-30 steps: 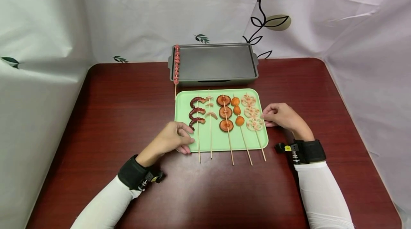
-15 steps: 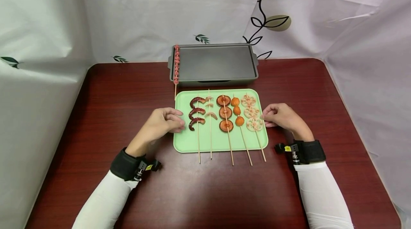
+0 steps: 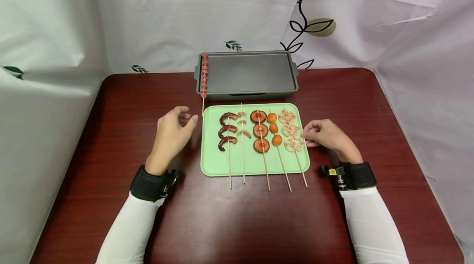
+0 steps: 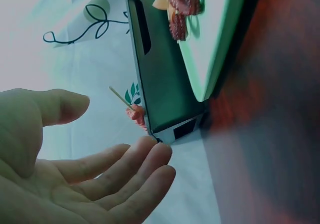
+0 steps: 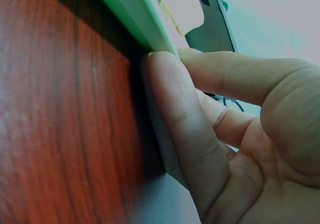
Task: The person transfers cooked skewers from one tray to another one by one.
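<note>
Skewers lie in a row on the green tray (image 3: 214, 165) at the middle of the table (image 3: 111, 103). Left hand (image 3: 171, 134) hovers just left of the tray, fingers relaxed and spread, holding nothing. Right hand (image 3: 326, 135) rests at the tray's right edge, fingers (image 5: 172, 108) curled against the rim, perhaps lightly gripping it. Beyond sits a grey griddle pan (image 3: 248, 72) with one sausage skewer (image 3: 203, 75).

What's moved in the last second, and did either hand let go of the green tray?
The left hand left the pale green plastic tray's near-left corner, moving away from the person along its left edge; it now hovers open. The right hand stays at the right rim. Tray and skewers unchanged.
</note>
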Demonstrator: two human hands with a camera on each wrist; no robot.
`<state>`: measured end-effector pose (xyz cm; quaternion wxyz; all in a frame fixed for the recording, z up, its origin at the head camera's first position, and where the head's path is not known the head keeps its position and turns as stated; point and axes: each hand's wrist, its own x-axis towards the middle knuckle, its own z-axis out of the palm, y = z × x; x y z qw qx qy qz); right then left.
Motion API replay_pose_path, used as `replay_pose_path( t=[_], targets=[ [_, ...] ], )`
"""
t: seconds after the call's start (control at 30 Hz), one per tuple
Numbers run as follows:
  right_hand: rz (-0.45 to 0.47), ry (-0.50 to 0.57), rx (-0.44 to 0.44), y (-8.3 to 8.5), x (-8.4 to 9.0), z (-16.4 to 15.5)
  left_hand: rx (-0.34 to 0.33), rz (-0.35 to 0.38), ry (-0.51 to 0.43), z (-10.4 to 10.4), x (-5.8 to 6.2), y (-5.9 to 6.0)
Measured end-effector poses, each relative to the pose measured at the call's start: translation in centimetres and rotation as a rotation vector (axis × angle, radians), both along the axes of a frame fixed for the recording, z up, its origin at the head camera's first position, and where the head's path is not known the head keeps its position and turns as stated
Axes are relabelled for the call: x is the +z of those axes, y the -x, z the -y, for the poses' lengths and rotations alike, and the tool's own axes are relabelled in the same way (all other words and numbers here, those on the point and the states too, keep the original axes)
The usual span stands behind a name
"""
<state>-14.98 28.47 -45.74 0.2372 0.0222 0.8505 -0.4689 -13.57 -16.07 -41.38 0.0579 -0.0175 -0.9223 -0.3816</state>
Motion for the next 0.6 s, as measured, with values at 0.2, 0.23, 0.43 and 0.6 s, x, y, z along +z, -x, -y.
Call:
replay_pose_path(
  t=[0.2,0.23,0.43,0.6],
  targets=[
    [0.005,0.003,0.0,0.1,-0.3,-0.1,0.008,-0.098,-0.017,-0.8,0.1,1.2],
    [0.004,0.002,0.0,0.1,-0.4,-0.1,0.012,-0.107,-0.022,-0.9,0.1,1.4],
    [-0.004,0.002,0.0,0.1,-0.2,-0.1,0.06,-0.113,-0.078,-1.4,0.0,2.8],
    [-0.013,0.009,0.009,0.1,-0.2,-0.1,0.086,-0.022,-0.225,-1.5,-0.2,3.8]
  ],
)
